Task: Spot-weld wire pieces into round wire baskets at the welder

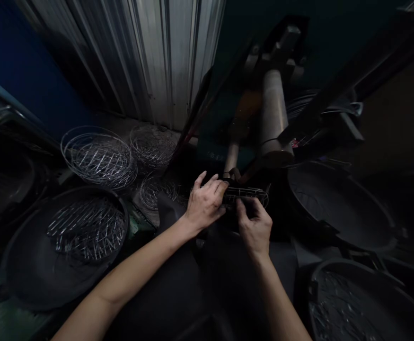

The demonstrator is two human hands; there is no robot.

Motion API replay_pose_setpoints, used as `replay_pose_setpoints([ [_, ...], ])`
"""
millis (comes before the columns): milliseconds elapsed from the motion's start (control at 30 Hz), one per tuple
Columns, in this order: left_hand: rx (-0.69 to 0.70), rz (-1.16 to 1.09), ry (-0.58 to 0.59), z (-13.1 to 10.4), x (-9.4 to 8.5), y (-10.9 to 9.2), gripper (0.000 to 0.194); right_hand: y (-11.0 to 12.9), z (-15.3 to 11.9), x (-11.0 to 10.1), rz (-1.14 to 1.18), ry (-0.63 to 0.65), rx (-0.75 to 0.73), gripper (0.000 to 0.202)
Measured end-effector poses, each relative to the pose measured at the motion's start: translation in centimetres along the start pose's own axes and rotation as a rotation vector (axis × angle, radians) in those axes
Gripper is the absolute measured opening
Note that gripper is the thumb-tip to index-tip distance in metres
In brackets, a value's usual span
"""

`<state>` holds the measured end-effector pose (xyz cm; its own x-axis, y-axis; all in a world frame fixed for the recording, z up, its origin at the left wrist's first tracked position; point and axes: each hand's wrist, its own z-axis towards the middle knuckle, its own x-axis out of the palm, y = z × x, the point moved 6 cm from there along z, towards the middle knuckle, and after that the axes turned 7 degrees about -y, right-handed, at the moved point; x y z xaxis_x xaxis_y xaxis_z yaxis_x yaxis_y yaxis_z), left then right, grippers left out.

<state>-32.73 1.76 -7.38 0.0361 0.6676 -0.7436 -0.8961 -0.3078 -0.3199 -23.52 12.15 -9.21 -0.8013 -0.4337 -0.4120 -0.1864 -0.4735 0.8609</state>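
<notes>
At the lower right of the frame, a round dark basin holds thin metal wire pieces. At the lower left, a round black basin holds a heap of shiny bent wire pieces. Near the centre, the right hand has its fingers curled toward the thumb at the near side of a narrow silver wire frame; whether they grip it is too dark to tell. The left hand lies over the frame's left end, fingers partly spread; I cannot tell if it grips. The frame sits just below a dark machine with a thick grey metal cylinder. Left of centre stand round silver wire racks, and behind them, at upper left, a grey corrugated metal wall.
</notes>
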Motion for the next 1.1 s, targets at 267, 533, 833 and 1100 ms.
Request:
replay_pose_setpoints([
  [267, 0.012, 0.012, -0.027, 1.1, -0.1, 0.1, 0.048, 0.1, 0.8, 0.2, 0.008, -0.022, -0.023, 0.026],
  [533, 0.015, 0.011, -0.016, 1.3, -0.3, 0.0, 0.044, 0.1, 0.6, 0.2, 0.014, -0.041, -0.038, 0.024],
  [833, 0.020, 0.043, -0.045, 1.7, -0.3, 0.4, 0.042, 0.2, 1.2, 0.7, 0.034, -0.053, -0.024, 0.026],
  [1100, 0.030, 0.144, -0.101, 1.5, 0.2, 0.3, 0.036, -0.1, 1.0, 1.3, 0.075, -0.055, -0.012, 0.026],
])
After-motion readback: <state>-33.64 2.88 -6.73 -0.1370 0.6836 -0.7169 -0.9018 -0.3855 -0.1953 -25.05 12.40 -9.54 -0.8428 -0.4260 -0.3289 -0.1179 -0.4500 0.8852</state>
